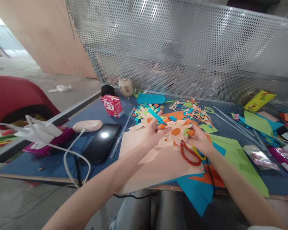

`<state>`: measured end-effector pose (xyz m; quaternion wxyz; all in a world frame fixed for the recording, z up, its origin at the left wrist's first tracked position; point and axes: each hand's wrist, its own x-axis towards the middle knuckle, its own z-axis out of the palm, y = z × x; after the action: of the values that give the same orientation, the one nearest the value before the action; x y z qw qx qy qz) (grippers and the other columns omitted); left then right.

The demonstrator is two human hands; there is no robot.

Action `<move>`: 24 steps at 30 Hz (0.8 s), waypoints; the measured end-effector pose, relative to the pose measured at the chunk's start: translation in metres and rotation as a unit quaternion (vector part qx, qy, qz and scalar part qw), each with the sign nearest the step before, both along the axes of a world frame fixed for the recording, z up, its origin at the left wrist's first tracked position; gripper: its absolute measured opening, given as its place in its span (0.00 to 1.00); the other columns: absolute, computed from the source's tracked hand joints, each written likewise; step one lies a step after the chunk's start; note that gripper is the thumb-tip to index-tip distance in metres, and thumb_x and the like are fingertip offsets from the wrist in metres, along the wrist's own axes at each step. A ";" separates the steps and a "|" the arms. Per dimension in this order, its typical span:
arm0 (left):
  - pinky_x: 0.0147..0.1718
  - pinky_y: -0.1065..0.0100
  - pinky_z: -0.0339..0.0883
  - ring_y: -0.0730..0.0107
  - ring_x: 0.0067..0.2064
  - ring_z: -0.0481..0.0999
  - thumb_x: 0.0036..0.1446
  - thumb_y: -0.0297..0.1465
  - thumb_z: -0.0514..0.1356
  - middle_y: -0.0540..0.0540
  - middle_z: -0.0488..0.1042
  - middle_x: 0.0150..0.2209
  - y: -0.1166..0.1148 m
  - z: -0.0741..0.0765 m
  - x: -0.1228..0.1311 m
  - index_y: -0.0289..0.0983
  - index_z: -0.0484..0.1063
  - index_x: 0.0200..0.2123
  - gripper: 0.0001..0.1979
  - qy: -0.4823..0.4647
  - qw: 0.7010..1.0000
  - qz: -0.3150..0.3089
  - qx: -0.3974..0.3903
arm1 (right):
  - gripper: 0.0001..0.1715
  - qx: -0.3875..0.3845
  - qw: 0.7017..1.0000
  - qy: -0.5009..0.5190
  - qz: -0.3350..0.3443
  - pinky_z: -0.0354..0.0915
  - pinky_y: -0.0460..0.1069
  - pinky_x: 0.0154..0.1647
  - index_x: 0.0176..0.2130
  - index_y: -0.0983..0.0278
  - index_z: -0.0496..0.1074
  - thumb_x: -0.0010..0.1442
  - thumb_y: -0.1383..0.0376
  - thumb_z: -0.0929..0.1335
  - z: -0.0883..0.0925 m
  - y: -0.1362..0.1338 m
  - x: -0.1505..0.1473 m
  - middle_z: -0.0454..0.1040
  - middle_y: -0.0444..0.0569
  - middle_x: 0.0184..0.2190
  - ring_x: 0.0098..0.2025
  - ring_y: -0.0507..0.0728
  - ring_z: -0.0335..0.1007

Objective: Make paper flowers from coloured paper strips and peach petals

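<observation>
A layered paper flower (176, 131), peach with an orange centre and orange and green strips, is held between both hands. My left hand (154, 130) grips its left side, fingers closed, with a blue paper strip (156, 115) sticking up beside the fingers. My right hand (197, 138) pinches the flower's right edge. Below the right hand lie scissors with red handles (190, 155), and a yellow handle (199, 154) shows beside them. Peach paper (139, 159) lies under the hands. Another multicoloured paper flower (146, 111) rests behind my left hand.
Left are a black phone (100, 143), a pink box (112, 106) and a white charger with cables (87, 125). Paper scraps (194, 110) lie behind the hands. Green sheets (240, 163) and clear sticks (240, 127) are at right. A perforated metal panel (182, 48) stands behind.
</observation>
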<state>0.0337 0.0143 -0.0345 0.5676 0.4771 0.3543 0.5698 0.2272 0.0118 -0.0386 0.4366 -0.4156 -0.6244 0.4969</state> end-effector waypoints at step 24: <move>0.35 0.58 0.68 0.55 0.38 0.77 0.41 0.44 0.63 0.40 0.77 0.39 0.016 -0.009 -0.018 0.37 0.73 0.36 0.20 -0.075 0.863 -0.427 -0.261 | 0.26 0.046 0.991 0.120 0.028 0.67 0.50 0.30 0.35 0.57 0.64 0.36 0.54 0.75 -0.004 0.006 0.009 0.71 0.40 0.26 0.26 0.52 0.69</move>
<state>0.0156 0.0305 -0.0432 0.8840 0.3720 0.2076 0.1926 0.2361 0.0180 -0.0424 0.5132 -0.3149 -0.6010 0.5256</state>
